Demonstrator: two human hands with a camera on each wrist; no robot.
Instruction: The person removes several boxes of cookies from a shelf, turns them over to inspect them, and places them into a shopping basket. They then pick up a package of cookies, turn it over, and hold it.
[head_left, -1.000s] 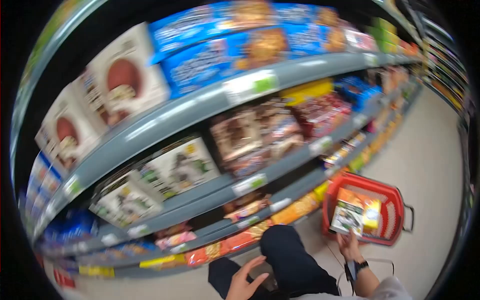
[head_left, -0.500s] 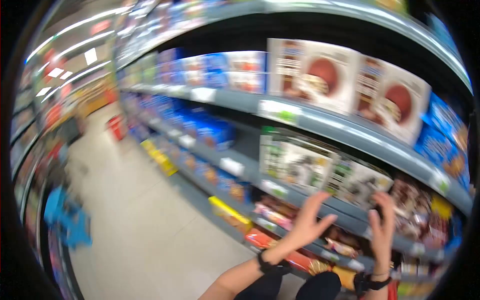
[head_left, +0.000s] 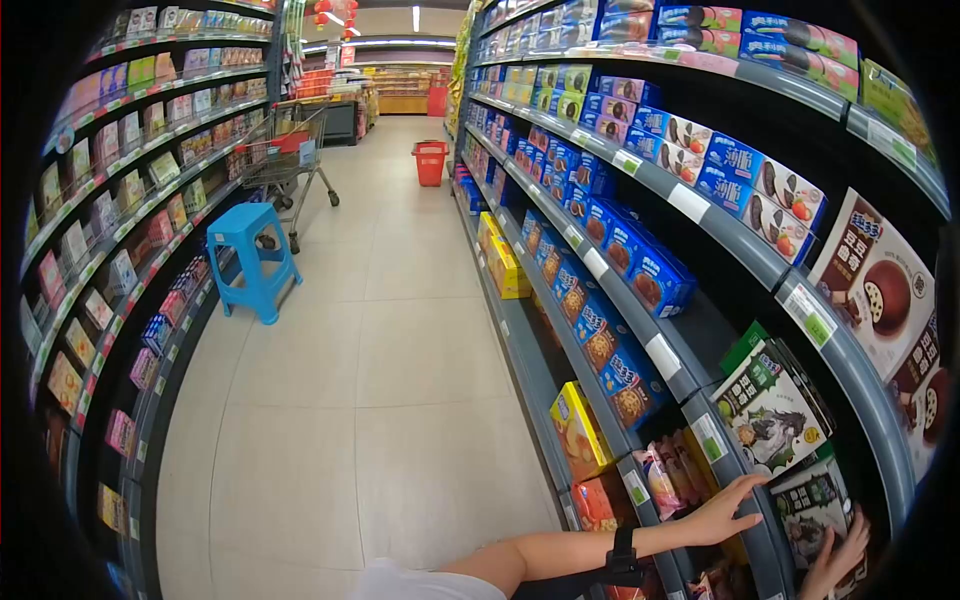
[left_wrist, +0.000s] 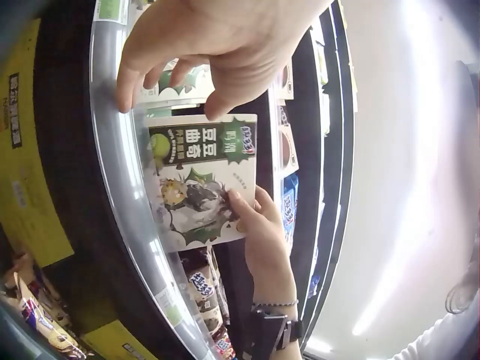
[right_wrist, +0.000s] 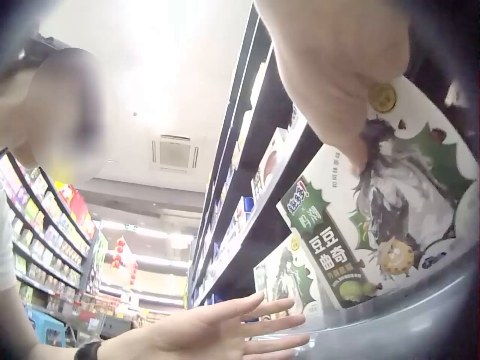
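My right hand (head_left: pixel 840 555) holds a white and green cookie box (head_left: pixel 808 508) by its side on the shelf. In the left wrist view, the right thumb (left_wrist: pixel 241 206) presses on the front of the box, while most of the other fingers are hidden. My left hand (head_left: pixel 720 515) reaches to the shelf edge with nothing in its grasp. The right wrist view shows the left fingers (right_wrist: pixel 270 326) straight and spread, just below the boxes. A similar cookie box (head_left: pixel 770 410) stands beside the held one, farther along the shelf.
Blue cookie packs (head_left: pixel 640 270) line the shelves (head_left: pixel 740 235) on my right. Larger white boxes (head_left: pixel 880 290) stand on the shelf above. Across the aisle are a blue stool (head_left: pixel 250 255) and a shopping cart (head_left: pixel 290 165). A red basket (head_left: pixel 430 163) sits farther down the floor.
The head view has swung left along the aisle. The right hand has gone from a box in a red basket to the shelf and taken hold of a cookie box there; the left hand has reached to the shelf.
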